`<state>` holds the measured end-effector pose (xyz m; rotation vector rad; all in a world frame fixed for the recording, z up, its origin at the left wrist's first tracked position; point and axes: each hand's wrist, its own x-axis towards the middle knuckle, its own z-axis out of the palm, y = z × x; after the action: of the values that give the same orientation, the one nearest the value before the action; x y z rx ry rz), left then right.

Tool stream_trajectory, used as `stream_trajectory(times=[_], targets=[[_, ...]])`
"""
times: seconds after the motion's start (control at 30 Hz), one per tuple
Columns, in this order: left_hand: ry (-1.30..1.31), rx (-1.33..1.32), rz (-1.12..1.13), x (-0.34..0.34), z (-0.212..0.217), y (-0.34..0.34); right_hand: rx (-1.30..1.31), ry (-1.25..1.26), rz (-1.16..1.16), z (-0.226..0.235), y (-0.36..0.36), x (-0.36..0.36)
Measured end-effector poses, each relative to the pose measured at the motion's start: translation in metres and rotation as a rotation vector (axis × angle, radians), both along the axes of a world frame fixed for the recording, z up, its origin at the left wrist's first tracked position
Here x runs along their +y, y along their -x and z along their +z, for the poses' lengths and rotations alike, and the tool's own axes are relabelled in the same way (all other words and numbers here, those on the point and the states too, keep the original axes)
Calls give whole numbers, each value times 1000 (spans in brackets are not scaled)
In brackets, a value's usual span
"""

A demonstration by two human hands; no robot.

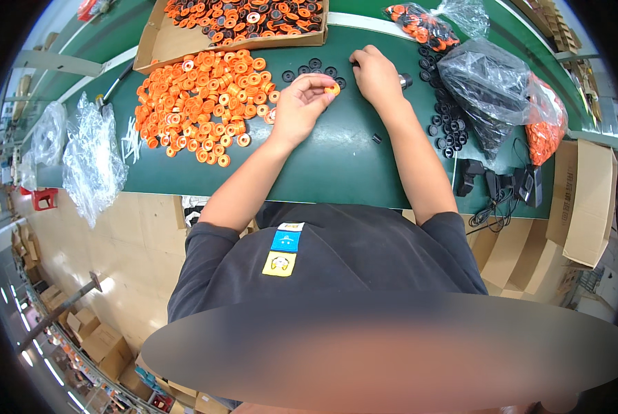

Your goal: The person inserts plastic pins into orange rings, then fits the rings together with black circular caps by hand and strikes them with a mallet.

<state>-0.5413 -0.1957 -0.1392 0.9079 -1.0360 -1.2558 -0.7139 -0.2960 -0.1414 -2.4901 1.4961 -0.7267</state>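
Observation:
In my left hand (298, 107) a small orange ring-shaped cap (332, 89) is pinched between the thumb and fingers. Several black round caps (315, 63) lie on the table just beyond that hand. My right hand (378, 72) is a little farther to the right, its fingers curled down toward the tabletop. Whatever its fingers may hold is hidden under the hand. Close by its right side is a dark cylindrical piece (405, 81), partly covered. A big heap of orange caps (205, 103) spreads to the left of my left hand.
A cardboard tray (150, 41) of orange-and-black caps stands at the back. Rightward are loose black caps (449, 127), plastic bags of parts (485, 76) and black cables (498, 200). Clear plastic wrap (93, 152) hangs off the left edge. A small black piece (376, 139) lies mid-table.

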Motion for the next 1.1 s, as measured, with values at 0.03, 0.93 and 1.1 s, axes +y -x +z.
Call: stream_trajectory(times=[0.03,0.93,1.1], targets=[[-7,3,7,3,0,-2,3,-7,7,0,-1,4],[-88,117,-113,16,4,3,-680,-181,196,29,7,84],[-140,107,-126,15,3,1,-666,-125,206,30,4,85]])
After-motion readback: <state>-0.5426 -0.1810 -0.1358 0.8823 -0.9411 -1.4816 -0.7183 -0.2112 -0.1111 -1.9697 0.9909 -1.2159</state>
